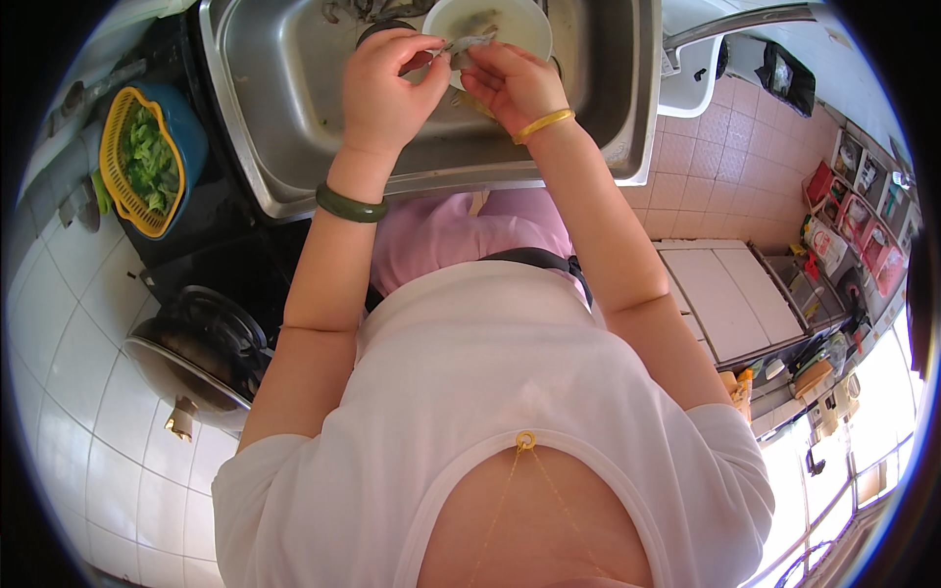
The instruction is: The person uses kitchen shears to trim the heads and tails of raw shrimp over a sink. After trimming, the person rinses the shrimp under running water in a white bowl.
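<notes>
A small greyish shrimp is held between both my hands over the stainless steel sink. My left hand, below which a dark green bangle circles the wrist, pinches one end between thumb and fingers. On the other end are the fingertips of my right hand, whose wrist wears a gold bangle. Just beyond them, a white bowl in the sink holds cloudy water and greyish pieces. Several dark shrimp lie at the sink's far side. Near them is a dark round object, partly hidden by my left hand.
Left of the sink, a yellow colander of leafy greens sits in a blue basin on a black surface. A wok stands nearer me. On the right are a metal faucet, a white basin and a black plastic bag.
</notes>
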`<state>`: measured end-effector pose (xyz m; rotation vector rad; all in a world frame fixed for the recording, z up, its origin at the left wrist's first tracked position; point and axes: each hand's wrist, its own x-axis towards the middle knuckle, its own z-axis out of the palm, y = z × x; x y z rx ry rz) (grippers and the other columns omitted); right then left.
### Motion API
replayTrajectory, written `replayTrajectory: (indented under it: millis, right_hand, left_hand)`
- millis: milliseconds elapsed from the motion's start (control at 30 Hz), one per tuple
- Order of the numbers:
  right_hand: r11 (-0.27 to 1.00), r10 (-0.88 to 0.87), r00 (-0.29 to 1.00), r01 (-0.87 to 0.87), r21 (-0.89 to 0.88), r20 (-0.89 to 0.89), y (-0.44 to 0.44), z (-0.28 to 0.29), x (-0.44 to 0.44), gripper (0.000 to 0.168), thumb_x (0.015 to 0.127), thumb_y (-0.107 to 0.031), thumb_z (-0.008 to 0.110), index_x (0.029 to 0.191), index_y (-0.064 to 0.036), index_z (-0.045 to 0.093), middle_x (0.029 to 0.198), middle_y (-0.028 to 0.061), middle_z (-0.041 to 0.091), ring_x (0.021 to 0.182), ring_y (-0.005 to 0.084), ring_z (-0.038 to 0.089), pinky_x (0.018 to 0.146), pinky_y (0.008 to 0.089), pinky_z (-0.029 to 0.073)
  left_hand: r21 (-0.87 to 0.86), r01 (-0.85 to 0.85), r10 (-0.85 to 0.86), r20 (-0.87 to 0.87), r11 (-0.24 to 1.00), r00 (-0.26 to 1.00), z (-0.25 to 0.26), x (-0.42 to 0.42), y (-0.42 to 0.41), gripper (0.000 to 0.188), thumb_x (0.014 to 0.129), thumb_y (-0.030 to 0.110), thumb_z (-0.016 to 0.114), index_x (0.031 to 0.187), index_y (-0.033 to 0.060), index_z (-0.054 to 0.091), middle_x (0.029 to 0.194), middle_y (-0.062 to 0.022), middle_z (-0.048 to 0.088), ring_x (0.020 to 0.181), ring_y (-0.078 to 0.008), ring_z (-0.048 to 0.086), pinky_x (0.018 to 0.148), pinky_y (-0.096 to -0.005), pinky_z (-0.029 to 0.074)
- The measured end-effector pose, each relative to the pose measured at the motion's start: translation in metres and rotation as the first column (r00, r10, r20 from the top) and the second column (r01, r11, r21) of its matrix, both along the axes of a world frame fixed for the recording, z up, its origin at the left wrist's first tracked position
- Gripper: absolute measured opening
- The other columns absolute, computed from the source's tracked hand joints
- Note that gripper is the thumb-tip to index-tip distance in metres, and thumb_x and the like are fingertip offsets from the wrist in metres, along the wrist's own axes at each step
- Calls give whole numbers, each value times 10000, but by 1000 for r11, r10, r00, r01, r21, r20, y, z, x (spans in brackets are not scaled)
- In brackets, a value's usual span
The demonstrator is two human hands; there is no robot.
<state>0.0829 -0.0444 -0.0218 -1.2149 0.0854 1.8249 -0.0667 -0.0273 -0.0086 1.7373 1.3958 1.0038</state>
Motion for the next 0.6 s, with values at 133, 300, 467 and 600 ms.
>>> replayTrajectory:
  millis: [133,300,467,600]
  right_hand:
    - [990,122,986,-129,61,112,-1,3,-2,150,804,-71,600,912,32,586,818,77,606,712,155,593,664,264,518]
    - [981,145,967,-168,97,210,-3,3,-3,162,771,-97,637,823,52,602,695,83,608,591,149,594,566,226,507]
    - [995,91,989,-94,19,115,-7,5,-4,166,790,-96,608,857,55,590,748,90,600,637,150,590,573,244,509]
    - [998,59,998,-59,2,34,-7,4,-1,171,804,-86,587,896,58,579,778,92,587,669,152,580,582,257,512]
  left_hand:
    - [137,19,11,-213,990,977,-3,0,0,94,651,83,674,730,40,649,741,-62,615,647,-191,607,583,-270,497]
    - [43,26,-16,-215,999,977,-3,-4,1,93,634,69,650,716,25,642,727,-65,615,620,-203,594,572,-283,492]
    - [-35,-12,8,-112,999,994,1,-4,0,81,649,49,635,722,15,642,734,-68,620,608,-184,592,564,-265,485]
    - [-305,-39,93,166,952,982,-4,-11,0,71,722,50,609,754,-6,640,761,-53,635,652,-135,606,583,-249,490]
